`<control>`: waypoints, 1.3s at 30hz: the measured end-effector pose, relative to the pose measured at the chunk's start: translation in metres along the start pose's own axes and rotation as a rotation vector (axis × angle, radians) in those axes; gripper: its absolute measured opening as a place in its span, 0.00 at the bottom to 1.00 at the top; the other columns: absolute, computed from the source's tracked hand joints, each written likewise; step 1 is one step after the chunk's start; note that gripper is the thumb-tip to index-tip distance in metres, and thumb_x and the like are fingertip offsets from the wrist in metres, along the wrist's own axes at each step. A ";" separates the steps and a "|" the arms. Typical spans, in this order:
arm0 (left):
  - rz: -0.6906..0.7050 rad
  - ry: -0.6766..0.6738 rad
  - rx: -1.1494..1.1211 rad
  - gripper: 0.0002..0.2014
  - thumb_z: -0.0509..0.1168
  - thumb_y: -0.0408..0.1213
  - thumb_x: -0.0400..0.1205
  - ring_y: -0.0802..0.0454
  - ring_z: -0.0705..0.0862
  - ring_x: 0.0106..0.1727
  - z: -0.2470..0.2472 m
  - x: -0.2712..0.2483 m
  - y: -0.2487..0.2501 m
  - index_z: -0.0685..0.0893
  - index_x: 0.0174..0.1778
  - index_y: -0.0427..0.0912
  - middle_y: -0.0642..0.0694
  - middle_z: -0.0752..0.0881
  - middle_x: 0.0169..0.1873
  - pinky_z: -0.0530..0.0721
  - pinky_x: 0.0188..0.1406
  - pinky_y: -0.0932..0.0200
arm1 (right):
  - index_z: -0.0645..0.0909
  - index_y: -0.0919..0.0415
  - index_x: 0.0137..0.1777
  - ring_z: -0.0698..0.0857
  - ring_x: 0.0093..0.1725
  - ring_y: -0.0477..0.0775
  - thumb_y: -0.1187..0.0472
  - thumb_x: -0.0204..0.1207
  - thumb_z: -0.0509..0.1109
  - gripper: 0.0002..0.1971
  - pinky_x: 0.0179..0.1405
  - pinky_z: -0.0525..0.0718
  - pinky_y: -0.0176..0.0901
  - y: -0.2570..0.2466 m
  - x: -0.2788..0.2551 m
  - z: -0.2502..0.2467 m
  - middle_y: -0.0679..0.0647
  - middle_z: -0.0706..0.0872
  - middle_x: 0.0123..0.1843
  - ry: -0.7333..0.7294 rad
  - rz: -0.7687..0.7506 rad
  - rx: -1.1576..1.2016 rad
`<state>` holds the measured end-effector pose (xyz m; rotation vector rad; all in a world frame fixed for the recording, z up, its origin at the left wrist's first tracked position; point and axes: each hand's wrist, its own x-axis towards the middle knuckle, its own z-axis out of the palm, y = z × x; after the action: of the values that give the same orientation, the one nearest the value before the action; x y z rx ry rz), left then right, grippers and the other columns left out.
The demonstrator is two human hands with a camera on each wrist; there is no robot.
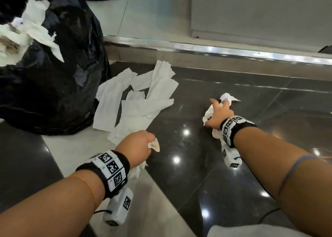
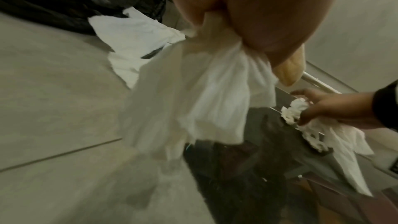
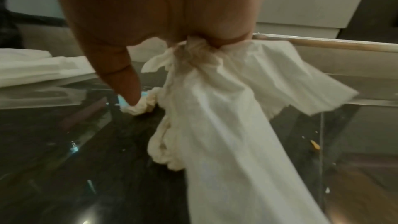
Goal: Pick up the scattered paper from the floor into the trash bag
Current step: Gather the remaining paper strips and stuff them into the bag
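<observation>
Trash bag (image 1: 53, 85): The black bag stood on the floor as the landmark, already stuffed; white paper bulged from its open top.

Loose sheets (image 1: 136, 100): Several flat paper pieces lay on the floor, touching the bag's base on its right side, not yet collected.

Left hand (image 1: 136, 145): Fingers were curled tight round a bunch of paper (image 2: 193, 91), held off the floor just in front of the loose sheets, probably so the load could go to the bag in one trip.

Right hand (image 1: 219, 113): It was well to the right of the bag, clamped on a second wad (image 3: 215, 108) while its outstretched fingers reached onto a crumpled piece (image 1: 227, 97) on the dark tile, seemingly gathering more before unloading.

Head view: Only this view showed the bag's fill and the full spread of sheets.

Wrist views: Only these showed long paper tails hanging under each fist; the right wrist view also showed one fingertip (image 3: 131, 98) pressing crumpled paper on the tile.
</observation>
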<state>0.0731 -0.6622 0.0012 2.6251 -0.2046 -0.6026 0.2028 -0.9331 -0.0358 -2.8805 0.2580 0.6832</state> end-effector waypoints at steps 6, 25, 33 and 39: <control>-0.071 0.031 -0.081 0.05 0.61 0.35 0.75 0.45 0.77 0.39 -0.002 -0.011 -0.023 0.71 0.38 0.45 0.47 0.77 0.37 0.69 0.34 0.59 | 0.67 0.61 0.74 0.77 0.64 0.69 0.64 0.75 0.65 0.26 0.59 0.78 0.56 -0.008 0.007 0.028 0.67 0.69 0.69 -0.045 -0.029 -0.151; -0.130 -0.179 0.158 0.31 0.58 0.37 0.81 0.39 0.83 0.60 0.016 0.006 -0.077 0.57 0.79 0.59 0.45 0.54 0.81 0.81 0.53 0.51 | 0.80 0.64 0.40 0.85 0.48 0.65 0.53 0.80 0.57 0.17 0.43 0.76 0.45 -0.032 -0.011 0.018 0.60 0.85 0.40 -0.106 0.024 0.072; -0.060 -0.116 0.137 0.03 0.59 0.36 0.77 0.45 0.75 0.41 -0.011 0.007 -0.063 0.76 0.43 0.41 0.48 0.73 0.37 0.70 0.37 0.57 | 0.71 0.58 0.24 0.75 0.28 0.51 0.56 0.70 0.71 0.17 0.25 0.68 0.41 -0.096 -0.056 -0.008 0.51 0.76 0.26 -0.125 -0.175 0.230; 0.091 0.257 -0.026 0.10 0.64 0.40 0.70 0.45 0.75 0.36 -0.158 -0.025 -0.031 0.70 0.28 0.43 0.50 0.73 0.26 0.67 0.28 0.55 | 0.76 0.60 0.26 0.78 0.27 0.51 0.63 0.68 0.70 0.11 0.25 0.76 0.35 -0.165 -0.084 -0.088 0.54 0.79 0.27 0.089 -0.283 0.654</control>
<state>0.1230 -0.5681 0.1249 2.6199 -0.2329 -0.2319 0.2008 -0.7800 0.1010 -2.2574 0.0603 0.3338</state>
